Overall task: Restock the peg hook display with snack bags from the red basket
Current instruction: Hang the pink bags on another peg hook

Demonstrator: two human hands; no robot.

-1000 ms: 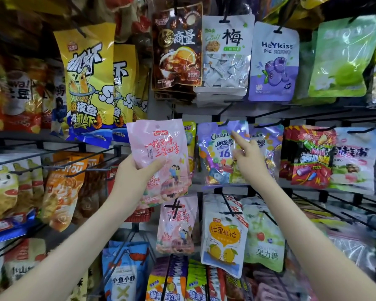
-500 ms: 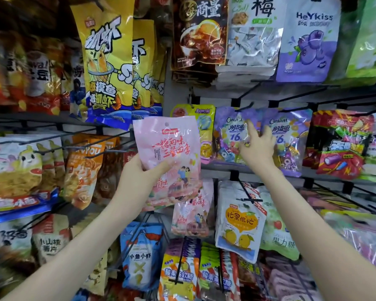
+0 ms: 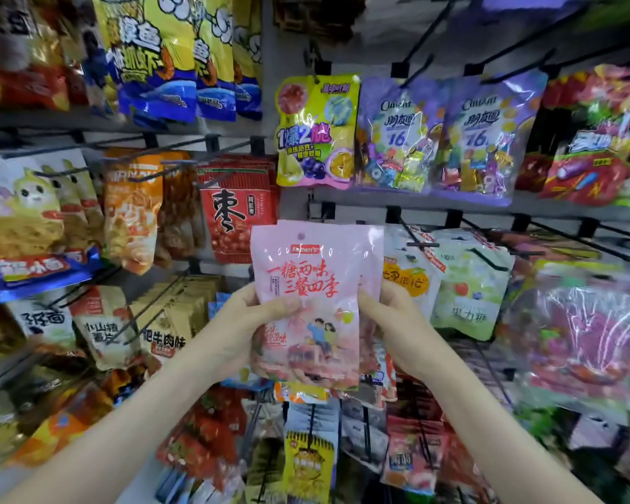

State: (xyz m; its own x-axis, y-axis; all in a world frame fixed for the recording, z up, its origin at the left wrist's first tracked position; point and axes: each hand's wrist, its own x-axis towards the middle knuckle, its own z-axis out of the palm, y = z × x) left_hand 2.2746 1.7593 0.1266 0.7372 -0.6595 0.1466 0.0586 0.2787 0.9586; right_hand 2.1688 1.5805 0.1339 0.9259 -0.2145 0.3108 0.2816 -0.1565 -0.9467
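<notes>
Both hands hold one pink snack bag (image 3: 313, 285) upright in front of the peg hook display (image 3: 295, 38), low in the middle of the view. The left hand (image 3: 244, 321) grips the bag's left edge, with its thumb pressed on the printed front and its fingers hidden behind. The right hand (image 3: 401, 321) grips the right edge in the same way, thumb on the front. The bag faces the camera, red script across its middle and a small drawing of two people below that. The small hang hole near its top edge appears free of any hook, though the view is too soft there to be sure. A red jujube bag (image 3: 237, 209) hangs just up and to the left of it, and a white mango candy bag (image 3: 411, 278) and a pale green fruit candy bag (image 3: 470, 292) hang on black peg hooks (image 3: 421, 244) just to its right. One row higher are a yellow-green gummy bag (image 3: 315, 132) and two purple mixed-candy bags (image 3: 397, 136) side by side. Yellow prawn cracker bags (image 3: 153, 56) fill the upper left. Lower packets behind the forearms are blurred.
</notes>
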